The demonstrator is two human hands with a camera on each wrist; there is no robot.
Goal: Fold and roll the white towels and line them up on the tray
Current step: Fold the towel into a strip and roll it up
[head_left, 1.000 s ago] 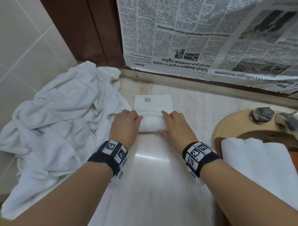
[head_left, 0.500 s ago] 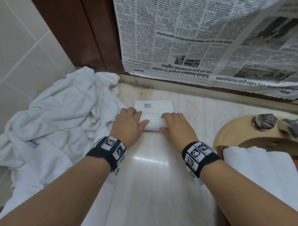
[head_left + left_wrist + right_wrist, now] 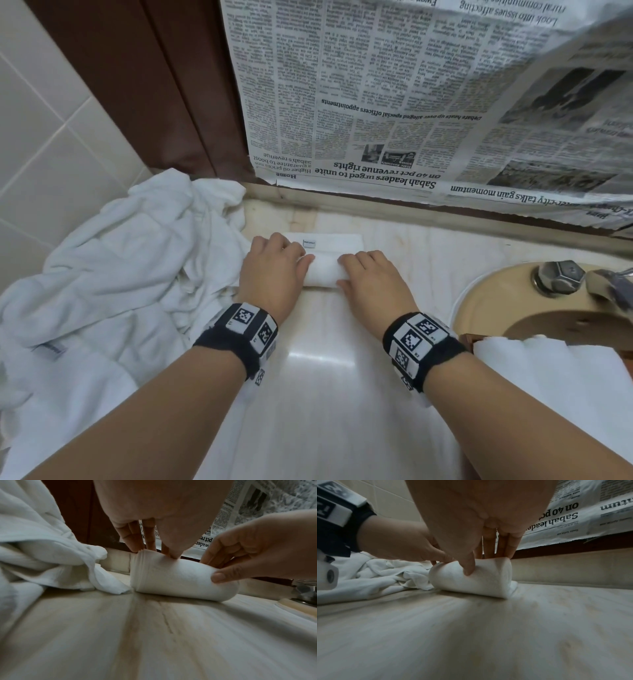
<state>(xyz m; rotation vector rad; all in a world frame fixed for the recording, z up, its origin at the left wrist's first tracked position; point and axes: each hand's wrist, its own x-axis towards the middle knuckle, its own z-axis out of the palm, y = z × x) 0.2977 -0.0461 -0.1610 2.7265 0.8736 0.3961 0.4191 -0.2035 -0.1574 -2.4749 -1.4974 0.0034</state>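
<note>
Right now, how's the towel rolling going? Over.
Left hand and right hand grip half-rolled white towel. Short flat end left. Crumpled white towel pile touches it.

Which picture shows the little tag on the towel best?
The head view. Looking down from above, it shows the small tag on the flat, unrolled part of the towel, just beyond the roll and beside the left hand. Both wrist views look low along the counter, so the roll and fingers hide the tag.

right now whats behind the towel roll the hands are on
Behind the towel roll lies its own unrolled flat end, bearing a small tag, on the counter. The left hand and right hand hide its sides.
</note>
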